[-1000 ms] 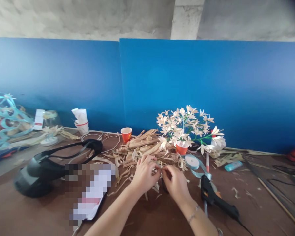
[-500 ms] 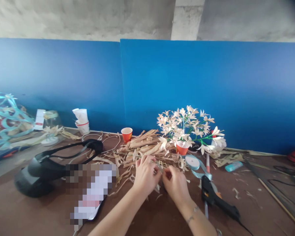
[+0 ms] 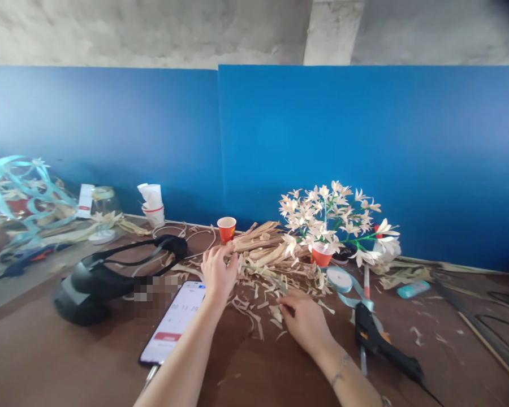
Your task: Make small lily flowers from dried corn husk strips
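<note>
Tan, dry, husk-like leaves: a long pile [image 3: 261,242] lies across the far middle of the brown table [image 3: 246,373], loose pale scraps [image 3: 254,310] scattered on its near side. Left hand [image 3: 219,274] reaches to the pile's left end, just short of an orange paper cup [image 3: 226,232]; fingers bent, thumb a little off from them, cannot tell whether anything is pinched. Right hand [image 3: 307,323] low at the near right edge of the scraps, thumb and forefinger close together; a thin greyish piece [image 3: 281,286] shows at their tips, too blurred to name, grip on it uncertain. Far right of the pile, cream flowers [image 3: 314,215] on green stems, above an orange cup [image 3: 322,257]. Nearer, a roll of pale blue ribbon [image 3: 339,279], its tail running right towards a black glue gun [image 3: 371,333]. Left side: lit phone [image 3: 169,322], partly behind the left forearm; black strapped headgear [image 3: 89,288] beyond it.
</note>
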Demonstrator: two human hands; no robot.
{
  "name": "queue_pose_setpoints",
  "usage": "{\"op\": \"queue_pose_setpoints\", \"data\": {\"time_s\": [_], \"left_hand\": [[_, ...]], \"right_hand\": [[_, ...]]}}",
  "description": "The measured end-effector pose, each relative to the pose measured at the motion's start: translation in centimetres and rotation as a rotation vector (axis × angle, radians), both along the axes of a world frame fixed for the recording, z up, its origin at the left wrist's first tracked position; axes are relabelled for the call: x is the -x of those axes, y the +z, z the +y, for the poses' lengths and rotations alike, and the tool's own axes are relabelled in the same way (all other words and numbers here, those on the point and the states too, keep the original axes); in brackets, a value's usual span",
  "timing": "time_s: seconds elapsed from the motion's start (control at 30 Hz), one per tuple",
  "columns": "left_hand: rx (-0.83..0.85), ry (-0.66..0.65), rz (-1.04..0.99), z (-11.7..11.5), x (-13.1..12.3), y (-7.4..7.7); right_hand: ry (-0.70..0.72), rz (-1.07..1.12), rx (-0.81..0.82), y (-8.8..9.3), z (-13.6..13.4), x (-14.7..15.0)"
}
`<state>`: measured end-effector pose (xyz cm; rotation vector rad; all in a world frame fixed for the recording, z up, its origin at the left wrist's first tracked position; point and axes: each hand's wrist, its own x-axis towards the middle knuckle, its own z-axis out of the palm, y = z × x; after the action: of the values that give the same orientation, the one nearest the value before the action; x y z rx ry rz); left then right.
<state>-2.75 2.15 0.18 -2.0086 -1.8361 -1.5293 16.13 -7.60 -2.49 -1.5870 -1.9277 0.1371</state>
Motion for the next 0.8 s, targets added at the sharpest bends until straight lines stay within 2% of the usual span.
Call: {"op": "queue_pose_setpoints", "data": {"time_s": [0.27,0.5,0.63,0.8], "left_hand": [[-0.033,-0.020,-0.031,1.1,1.0,-0.7],[-0.068,-0.039,-0.023,1.7,1.1,-1.5],[-0.056,-0.025,-0.109,2.2,1.9,-1.4],[-0.135,0.057,-0.267,2.4,2.9,-1.2]], "right_hand": [[-0.043,-0.057,-0.032,0.2,-0.2,0.3],[-0.069,0.017,-0.085,0.1,-0.2,0.0],[-0.079,0.030,-0.073,0.5,0.0,0.1],[-0.076,-0.028,-0.008,1.5,0.6,0.7]]}}
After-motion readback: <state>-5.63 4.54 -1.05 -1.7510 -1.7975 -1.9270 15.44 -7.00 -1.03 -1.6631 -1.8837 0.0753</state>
